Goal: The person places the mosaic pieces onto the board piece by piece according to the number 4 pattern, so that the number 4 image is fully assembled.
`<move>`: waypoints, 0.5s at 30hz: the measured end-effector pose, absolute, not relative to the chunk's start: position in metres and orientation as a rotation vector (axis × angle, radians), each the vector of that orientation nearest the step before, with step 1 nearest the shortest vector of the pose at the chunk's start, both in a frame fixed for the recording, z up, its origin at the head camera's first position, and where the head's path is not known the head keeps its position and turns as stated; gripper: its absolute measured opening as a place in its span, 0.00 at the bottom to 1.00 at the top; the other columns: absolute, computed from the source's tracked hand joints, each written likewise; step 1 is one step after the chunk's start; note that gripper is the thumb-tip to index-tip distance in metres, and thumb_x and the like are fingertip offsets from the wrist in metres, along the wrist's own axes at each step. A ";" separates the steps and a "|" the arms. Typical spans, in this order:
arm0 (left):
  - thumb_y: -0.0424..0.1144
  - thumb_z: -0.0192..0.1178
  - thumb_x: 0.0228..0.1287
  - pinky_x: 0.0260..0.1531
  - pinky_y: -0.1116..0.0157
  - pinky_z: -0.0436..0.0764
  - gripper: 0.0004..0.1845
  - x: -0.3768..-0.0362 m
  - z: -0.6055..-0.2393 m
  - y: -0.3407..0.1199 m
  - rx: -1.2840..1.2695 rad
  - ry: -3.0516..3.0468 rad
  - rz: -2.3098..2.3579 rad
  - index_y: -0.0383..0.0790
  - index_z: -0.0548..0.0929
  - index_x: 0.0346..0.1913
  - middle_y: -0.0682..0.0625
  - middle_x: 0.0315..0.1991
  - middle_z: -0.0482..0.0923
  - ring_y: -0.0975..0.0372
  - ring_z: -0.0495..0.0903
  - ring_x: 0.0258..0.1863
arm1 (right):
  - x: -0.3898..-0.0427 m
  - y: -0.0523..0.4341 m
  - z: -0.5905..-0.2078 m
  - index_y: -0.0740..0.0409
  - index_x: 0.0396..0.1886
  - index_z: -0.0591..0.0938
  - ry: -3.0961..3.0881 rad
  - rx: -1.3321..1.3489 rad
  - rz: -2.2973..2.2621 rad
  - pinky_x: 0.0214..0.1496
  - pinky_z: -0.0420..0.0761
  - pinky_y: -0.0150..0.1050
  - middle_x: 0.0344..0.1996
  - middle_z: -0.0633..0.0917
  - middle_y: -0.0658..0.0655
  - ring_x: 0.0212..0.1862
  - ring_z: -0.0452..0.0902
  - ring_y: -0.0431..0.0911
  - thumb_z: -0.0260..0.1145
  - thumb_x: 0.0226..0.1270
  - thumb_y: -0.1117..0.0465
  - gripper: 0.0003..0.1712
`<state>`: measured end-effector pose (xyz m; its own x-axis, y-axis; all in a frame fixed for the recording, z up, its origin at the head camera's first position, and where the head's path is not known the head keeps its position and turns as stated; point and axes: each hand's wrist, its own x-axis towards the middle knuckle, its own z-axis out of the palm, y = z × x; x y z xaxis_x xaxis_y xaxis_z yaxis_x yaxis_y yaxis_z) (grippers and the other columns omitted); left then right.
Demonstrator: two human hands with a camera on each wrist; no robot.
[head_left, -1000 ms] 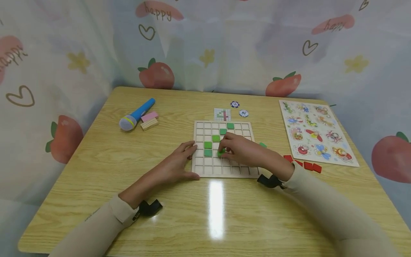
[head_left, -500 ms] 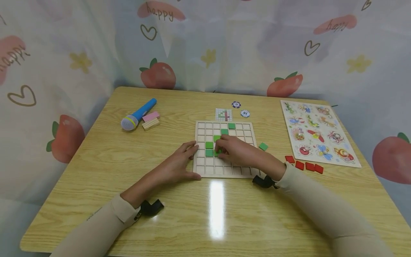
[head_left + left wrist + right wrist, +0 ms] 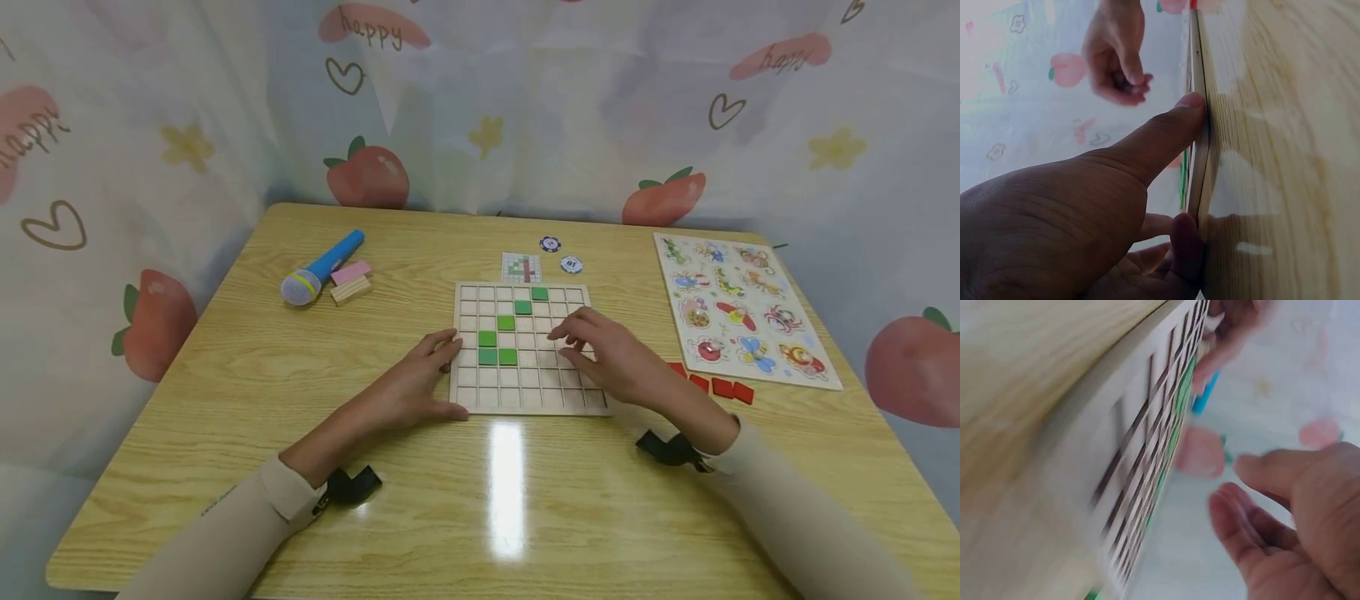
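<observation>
Six green tiles (image 3: 506, 322) sat in the grid board (image 3: 525, 400). Most squares were bare. Red tiles (image 3: 722, 387) lay right of the board. The left hand (image 3: 416, 379) pressed the board's edge, fingers straight. The right hand (image 3: 611, 354) hovered over it, fingers loose, holding nothing.

You face a light wood tabletop (image 3: 225, 392) with rounded corners, and a bright streak of glare (image 3: 506, 475) lies on its near part. Behind and beside it hangs a pale curtain (image 3: 150, 125) printed with strawberries, hearts, yellow flowers and "happy".
</observation>
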<state>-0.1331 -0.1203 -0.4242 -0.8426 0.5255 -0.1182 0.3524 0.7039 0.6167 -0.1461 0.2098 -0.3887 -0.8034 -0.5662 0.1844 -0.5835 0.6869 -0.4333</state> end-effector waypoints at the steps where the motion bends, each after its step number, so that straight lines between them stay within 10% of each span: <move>1: 0.53 0.82 0.56 0.73 0.52 0.76 0.61 -0.133 -0.424 -0.120 0.692 2.628 0.863 0.34 0.57 0.85 0.42 0.87 0.48 0.52 0.76 0.72 | -0.143 0.220 -0.390 0.58 0.56 0.85 -2.818 0.925 0.757 0.48 0.88 0.49 0.51 0.85 0.55 0.46 0.85 0.47 0.69 0.75 0.69 0.13; 15: 0.54 0.81 0.58 0.74 0.50 0.75 0.61 -0.132 -0.421 -0.119 0.671 2.614 0.850 0.36 0.56 0.86 0.43 0.88 0.47 0.52 0.75 0.73 | -0.136 0.286 -0.424 0.58 0.62 0.83 -2.830 0.318 0.877 0.45 0.76 0.25 0.51 0.86 0.60 0.47 0.84 0.51 0.66 0.80 0.59 0.16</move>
<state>-0.1321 -0.1194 -0.4213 -0.8420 0.5197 -0.1449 0.3350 0.7140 0.6148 -0.1364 0.2863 -0.4237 -0.9642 -0.1542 0.2155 -0.2490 0.8054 -0.5379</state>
